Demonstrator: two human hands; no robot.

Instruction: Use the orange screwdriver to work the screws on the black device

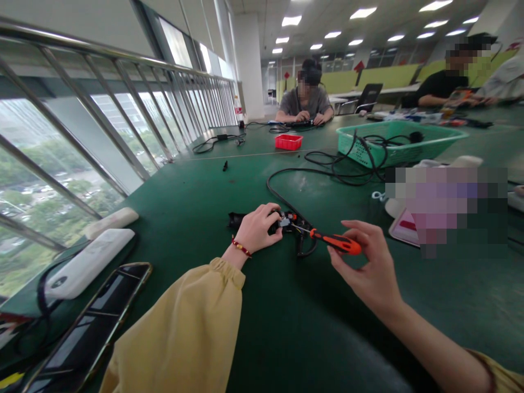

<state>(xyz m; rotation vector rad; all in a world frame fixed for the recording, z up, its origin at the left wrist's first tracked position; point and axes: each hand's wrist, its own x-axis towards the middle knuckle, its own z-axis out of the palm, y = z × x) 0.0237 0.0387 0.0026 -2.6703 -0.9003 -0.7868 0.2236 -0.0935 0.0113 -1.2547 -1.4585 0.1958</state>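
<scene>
My left hand is closed around a small black device with exposed parts, pinning it to the green table. A black cable runs from the device toward the basket. My right hand pinches an orange-and-black screwdriver by its handle. The thin metal tip points left into the device, just right of my left fingers. A yellow sleeve and a red bead bracelet are on my left arm.
A phone and a white power bank lie at the near left by the railing. A teal basket holds cables, and a red tray sits farther back. Two people work at the far tables.
</scene>
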